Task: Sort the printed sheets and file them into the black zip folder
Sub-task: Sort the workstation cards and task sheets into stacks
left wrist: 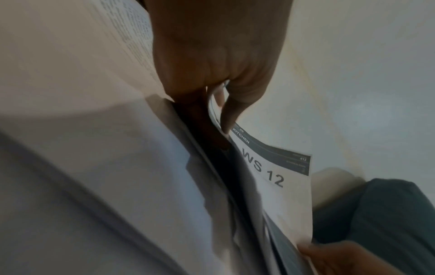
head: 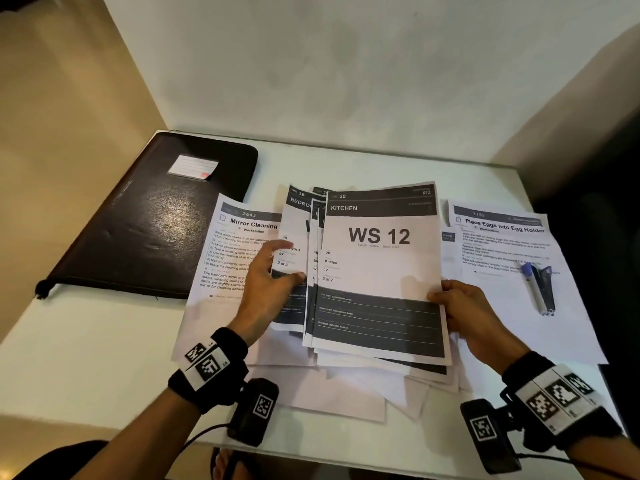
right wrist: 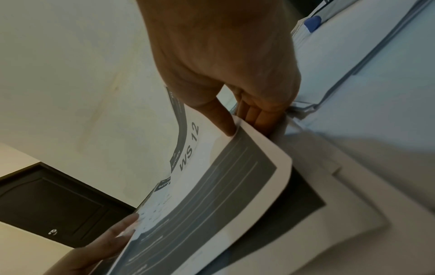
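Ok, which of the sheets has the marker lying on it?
The Egg Holder sheet at far right: the blue-capped marker lies on it. The Mirror Cleaning sheet and the WS 12 sheet carry none.

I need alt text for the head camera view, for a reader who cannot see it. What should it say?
Two hands fan printed sheets over a white table: the right hand grips the "KITCHEN WS 12" sheet, and the left hand holds the sheets behind it. A closed black zip folder lies to the left, a marker on papers to the right.
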